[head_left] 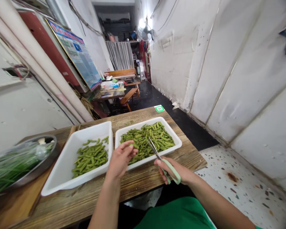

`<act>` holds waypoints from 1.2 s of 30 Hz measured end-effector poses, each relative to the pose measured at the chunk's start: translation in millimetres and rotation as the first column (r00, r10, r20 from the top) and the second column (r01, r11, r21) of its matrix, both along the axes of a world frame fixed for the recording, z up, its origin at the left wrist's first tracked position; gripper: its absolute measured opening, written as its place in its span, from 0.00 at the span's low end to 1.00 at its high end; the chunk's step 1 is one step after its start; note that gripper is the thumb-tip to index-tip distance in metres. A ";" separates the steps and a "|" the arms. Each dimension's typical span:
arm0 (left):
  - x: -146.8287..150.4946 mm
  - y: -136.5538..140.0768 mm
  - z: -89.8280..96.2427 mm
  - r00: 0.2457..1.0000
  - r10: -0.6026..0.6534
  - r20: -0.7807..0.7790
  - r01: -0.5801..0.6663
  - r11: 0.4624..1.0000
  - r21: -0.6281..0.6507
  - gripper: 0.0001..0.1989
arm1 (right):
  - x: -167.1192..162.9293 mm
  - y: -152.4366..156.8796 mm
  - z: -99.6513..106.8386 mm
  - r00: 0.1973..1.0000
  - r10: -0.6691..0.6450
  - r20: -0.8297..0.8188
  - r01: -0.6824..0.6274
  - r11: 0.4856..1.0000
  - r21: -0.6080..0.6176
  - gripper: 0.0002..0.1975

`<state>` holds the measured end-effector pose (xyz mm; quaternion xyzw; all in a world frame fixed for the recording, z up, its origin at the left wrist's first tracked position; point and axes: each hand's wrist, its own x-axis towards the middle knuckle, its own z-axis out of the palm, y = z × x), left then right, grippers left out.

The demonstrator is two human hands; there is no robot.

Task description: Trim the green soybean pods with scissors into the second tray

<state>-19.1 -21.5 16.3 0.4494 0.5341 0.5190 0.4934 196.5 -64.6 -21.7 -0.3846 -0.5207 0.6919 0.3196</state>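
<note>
Two white plastic trays with green soybean pods stand side by side. My left hand (121, 158) is over the near left edge of the right tray (178, 143), thumb and fingers pinched together on what looks like a single green soybean pod (135, 146), partly hidden by the fingers. In my right hand (175, 168) is a pair of scissors (168, 168) with pale green handles. Their blades are slightly parted and point over the heap of soybean pods (157, 135). A smaller pile of pods (91, 159) lies in the left tray (62, 171).
The trays rest on a wooden table (85, 198). At the far left, a metal bowl (35, 171) holds bagged green vegetables (11, 168). A green-and-white QR code sticker (159, 108) marks the far corner. Beyond are a cluttered low table (112, 92) and a wooden bench (121, 72).
</note>
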 end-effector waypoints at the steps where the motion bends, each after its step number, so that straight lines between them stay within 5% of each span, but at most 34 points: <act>1: -11.3 -1.2 3.1 0.974 0.151 -0.170 -0.137 0.986 0.096 0.21 | 0.8 0.2 -0.9 1.000 -0.002 0.003 0.002 1.000 -0.001 0.22; 3: -33.7 -4.3 10.4 0.696 0.502 -0.513 -0.366 0.863 0.347 0.22 | 1.8 1.0 -2.6 1.000 -0.014 0.016 0.014 1.000 -0.004 0.22; 5: -49.2 -6.7 16.9 0.327 0.622 -0.712 -0.390 0.775 0.498 0.22 | 1.7 1.5 -3.5 0.999 -0.028 0.026 0.028 1.000 -0.006 0.22; 7: -52.2 -5.9 19.9 0.196 0.530 -0.825 -0.268 0.838 0.475 0.19 | 0.7 1.4 -2.8 0.999 -0.034 0.030 0.035 0.999 -0.002 0.22; 9: -43.1 -0.5 17.8 0.261 0.290 -0.921 -0.028 0.956 0.293 0.14 | -0.4 0.6 -0.8 0.999 -0.028 0.035 0.028 1.000 0.005 0.21; 12: -19.5 14.1 5.7 0.239 0.004 -0.971 0.202 0.978 0.054 0.10 | -0.7 -1.0 1.9 0.999 -0.011 0.052 0.010 0.999 0.032 0.20; 15: -2.0 29.2 -13.0 0.216 0.046 -0.975 0.073 0.995 0.063 0.14 | 0.6 -1.7 1.1 0.997 -0.003 0.073 -0.002 0.998 0.063 0.20; 20: 3.3 38.7 -30.8 0.467 0.176 -0.867 -0.048 0.984 0.174 0.17 | 2.7 -0.4 -5.3 0.996 0.022 0.082 -0.028 0.997 0.073 0.20; 24: 6.2 32.6 -18.4 0.476 0.046 -0.878 0.077 0.993 0.094 0.05 | 3.8 0.7 -7.0 0.996 0.032 0.088 -0.040 0.995 0.092 0.19; 28: 18.7 22.8 -8.4 0.679 -0.112 -0.725 0.229 0.971 0.065 0.14 | 5.4 1.9 -3.9 0.986 -0.006 0.164 -0.018 0.990 0.142 0.20; 32: 30.6 14.2 -12.1 0.836 -0.072 -0.544 0.190 0.968 0.164 0.14 | 8.0 1.9 3.0 0.978 -0.010 0.208 -0.023 0.987 0.159 0.20; 36: 33.6 9.1 -12.6 0.821 -0.106 -0.561 0.250 0.950 0.186 0.12 | 10.0 0.5 10.7 0.961 -0.043 0.274 -0.029 0.967 0.254 0.18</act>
